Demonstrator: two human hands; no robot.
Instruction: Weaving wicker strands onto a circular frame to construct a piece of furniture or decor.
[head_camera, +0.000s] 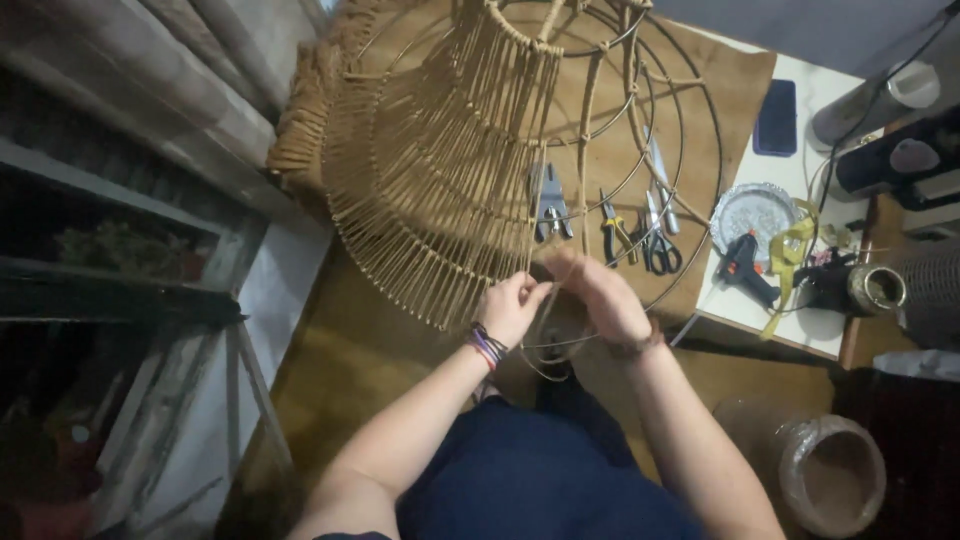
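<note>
A large round wire frame (690, 110), partly covered with woven tan rattan strands (430, 190), tilts over a brown work surface (700, 70). My left hand (512, 306) pinches a thin tan strand at the lower edge of the weave. My right hand (600, 292) is just to its right, fingers closed on the same strand against the bottom wire ring. A loop of the strand hangs below both hands. Coloured bracelets sit on my left wrist.
Pliers (550, 205), yellow-handled cutters (612, 232) and scissors (658, 245) lie on the brown surface behind the frame. A white table (800, 320) at right holds a glue gun (745, 265), foil dish (752, 212), phone (776, 117) and yellow tape. A wrapped roll (830, 475) stands lower right; shelving at left.
</note>
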